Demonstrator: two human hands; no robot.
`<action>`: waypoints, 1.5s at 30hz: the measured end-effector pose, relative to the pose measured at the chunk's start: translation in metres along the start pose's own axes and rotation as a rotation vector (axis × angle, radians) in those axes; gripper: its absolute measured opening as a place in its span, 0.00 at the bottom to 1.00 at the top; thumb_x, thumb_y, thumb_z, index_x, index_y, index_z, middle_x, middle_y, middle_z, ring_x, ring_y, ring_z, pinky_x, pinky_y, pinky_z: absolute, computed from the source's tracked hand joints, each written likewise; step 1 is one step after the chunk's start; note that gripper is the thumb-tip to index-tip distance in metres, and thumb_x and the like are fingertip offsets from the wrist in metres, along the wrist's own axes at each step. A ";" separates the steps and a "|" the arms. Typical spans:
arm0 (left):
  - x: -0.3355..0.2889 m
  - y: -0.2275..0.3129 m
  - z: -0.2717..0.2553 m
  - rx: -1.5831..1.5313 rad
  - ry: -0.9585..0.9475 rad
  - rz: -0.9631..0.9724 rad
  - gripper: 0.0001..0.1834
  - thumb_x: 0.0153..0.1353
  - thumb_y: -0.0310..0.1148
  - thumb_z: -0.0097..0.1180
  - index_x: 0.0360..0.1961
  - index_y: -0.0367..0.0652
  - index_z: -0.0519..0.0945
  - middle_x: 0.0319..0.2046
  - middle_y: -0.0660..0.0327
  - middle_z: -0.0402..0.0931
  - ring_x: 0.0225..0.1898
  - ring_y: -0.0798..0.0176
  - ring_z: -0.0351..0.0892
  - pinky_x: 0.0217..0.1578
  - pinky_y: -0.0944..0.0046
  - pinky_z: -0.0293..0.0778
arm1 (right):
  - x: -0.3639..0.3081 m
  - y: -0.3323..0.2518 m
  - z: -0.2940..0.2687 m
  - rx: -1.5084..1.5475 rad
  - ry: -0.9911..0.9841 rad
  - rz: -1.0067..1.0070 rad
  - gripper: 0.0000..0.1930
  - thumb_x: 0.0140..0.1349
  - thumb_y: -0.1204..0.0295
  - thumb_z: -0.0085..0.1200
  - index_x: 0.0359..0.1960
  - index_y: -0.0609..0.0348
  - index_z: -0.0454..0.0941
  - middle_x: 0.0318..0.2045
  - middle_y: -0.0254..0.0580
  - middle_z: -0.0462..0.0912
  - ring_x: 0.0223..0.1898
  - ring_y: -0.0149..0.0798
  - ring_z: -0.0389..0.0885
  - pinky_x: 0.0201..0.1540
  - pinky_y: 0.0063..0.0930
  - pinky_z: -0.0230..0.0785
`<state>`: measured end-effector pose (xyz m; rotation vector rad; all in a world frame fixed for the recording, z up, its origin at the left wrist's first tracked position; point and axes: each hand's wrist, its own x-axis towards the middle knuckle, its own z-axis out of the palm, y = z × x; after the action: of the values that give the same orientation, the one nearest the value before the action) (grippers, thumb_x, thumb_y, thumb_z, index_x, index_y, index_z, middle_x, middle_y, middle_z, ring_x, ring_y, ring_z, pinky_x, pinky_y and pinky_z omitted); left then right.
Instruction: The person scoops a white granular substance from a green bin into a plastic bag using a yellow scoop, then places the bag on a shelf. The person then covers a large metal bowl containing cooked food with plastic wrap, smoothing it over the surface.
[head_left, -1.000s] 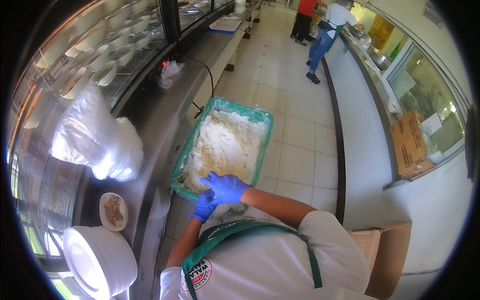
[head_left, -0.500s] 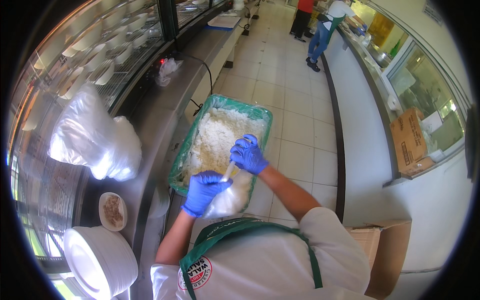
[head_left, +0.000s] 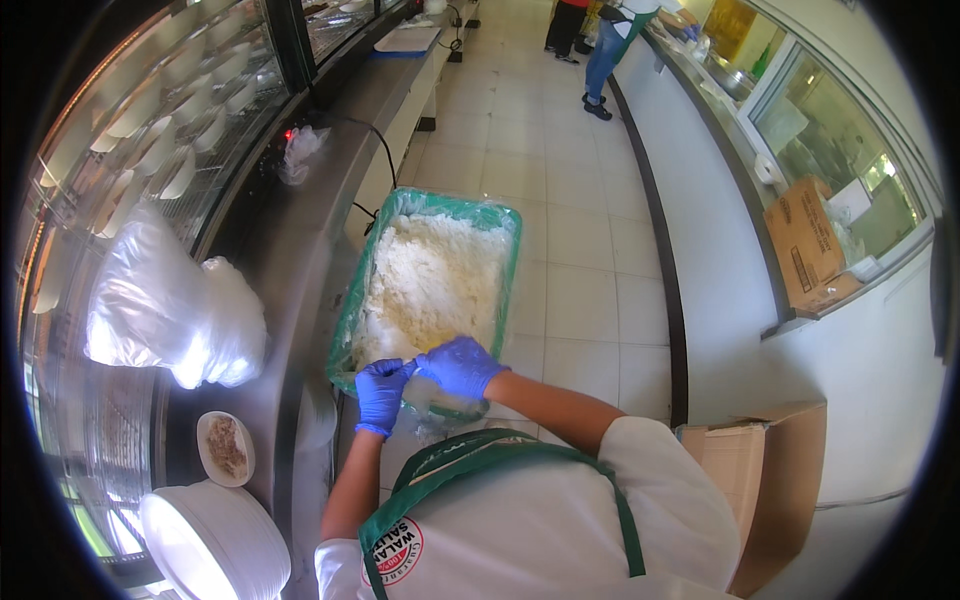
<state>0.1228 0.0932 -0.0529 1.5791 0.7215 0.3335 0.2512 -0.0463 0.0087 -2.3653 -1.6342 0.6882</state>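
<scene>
Both my hands wear blue gloves and meet over the near end of a green tub (head_left: 345, 318) lined with clear plastic. White cooked rice (head_left: 435, 270) fills the tub. My left hand (head_left: 382, 394) is closed in a pinch on the twisted neck of a clear plastic bag (head_left: 412, 367). Against it, my right hand (head_left: 460, 367) is closed on the same neck, its back turned up. Most of the bag is hidden by the hands and hard to tell from the tub's liner.
On the steel counter (head_left: 300, 250) at left are filled clear bags (head_left: 165, 300), a white bowl of brownish food (head_left: 226, 448) and stacked white foam containers (head_left: 215, 540). A glass case holds several bowls. Cardboard boxes (head_left: 810, 245) stand at right. Two people (head_left: 605, 60) stand far down the aisle.
My hands have come together at the bag's neck, the right one moving down and left. The rice-filled bag, plain below my hands before, is now mostly hidden. The view has shifted slightly.
</scene>
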 end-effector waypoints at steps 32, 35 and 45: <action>-0.010 -0.053 0.005 -0.066 -0.234 -0.018 0.06 0.54 0.24 0.68 0.32 0.41 0.83 0.33 0.67 0.81 0.34 0.72 0.77 0.38 0.70 0.73 | 0.036 0.059 0.133 0.481 0.467 -0.132 0.24 0.52 0.50 0.63 0.47 0.49 0.82 0.52 0.39 0.78 0.60 0.50 0.67 0.59 0.46 0.57; -0.016 -0.055 0.011 -0.101 -0.078 -0.009 0.04 0.55 0.23 0.66 0.31 0.40 0.83 0.28 0.67 0.82 0.29 0.74 0.76 0.33 0.69 0.73 | 0.018 0.025 0.114 0.305 0.637 -0.003 0.20 0.50 0.54 0.63 0.42 0.49 0.84 0.51 0.39 0.77 0.56 0.49 0.68 0.59 0.45 0.56; -0.009 -0.073 0.015 -0.081 0.036 -0.030 0.03 0.54 0.24 0.66 0.28 0.40 0.83 0.27 0.65 0.82 0.28 0.74 0.76 0.32 0.69 0.73 | 0.006 0.042 0.108 0.601 0.385 -0.087 0.12 0.58 0.64 0.59 0.42 0.51 0.83 0.39 0.45 0.84 0.42 0.49 0.81 0.46 0.42 0.72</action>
<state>0.1067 0.0755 -0.1241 1.4879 0.7501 0.3660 0.2370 -0.0683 -0.1037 -1.8395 -1.1543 0.5601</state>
